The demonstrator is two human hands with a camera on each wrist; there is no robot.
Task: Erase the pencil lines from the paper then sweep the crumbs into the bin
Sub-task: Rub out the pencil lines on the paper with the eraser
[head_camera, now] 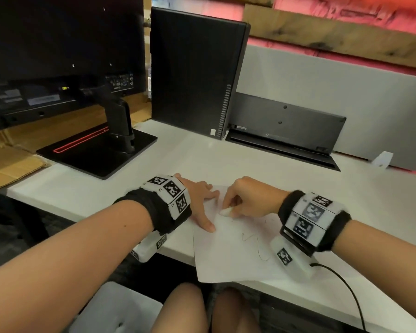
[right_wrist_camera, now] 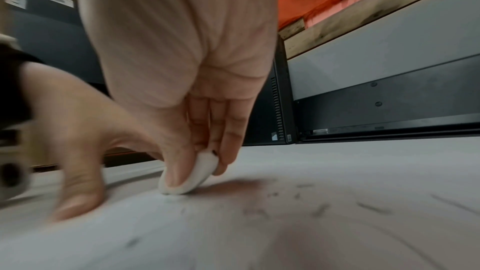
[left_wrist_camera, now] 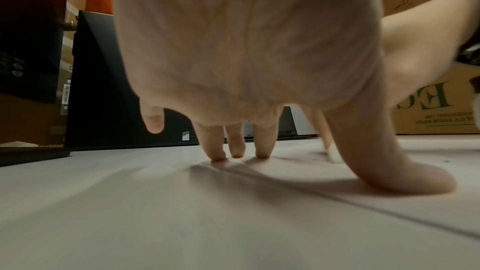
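Observation:
A white sheet of paper (head_camera: 228,255) lies on the white desk and overhangs its front edge. A wavy pencil line (head_camera: 255,243) runs across its middle. My right hand (head_camera: 247,200) pinches a white eraser (head_camera: 225,211) between thumb and fingers, its edge pressed on the paper (right_wrist_camera: 285,233). The eraser (right_wrist_camera: 192,174) shows clearly in the right wrist view, with dark crumbs (right_wrist_camera: 319,208) scattered to its right. My left hand (head_camera: 202,203) presses the paper's left part with spread straight fingers (left_wrist_camera: 236,143) and thumb (left_wrist_camera: 405,174).
A monitor on a black stand (head_camera: 99,152) sits at the back left. A black computer tower (head_camera: 195,70) stands behind the hands, a dark flat device (head_camera: 283,135) to its right. A black cable (head_camera: 341,284) trails over the desk's front right. A grey seat (head_camera: 113,308) is below.

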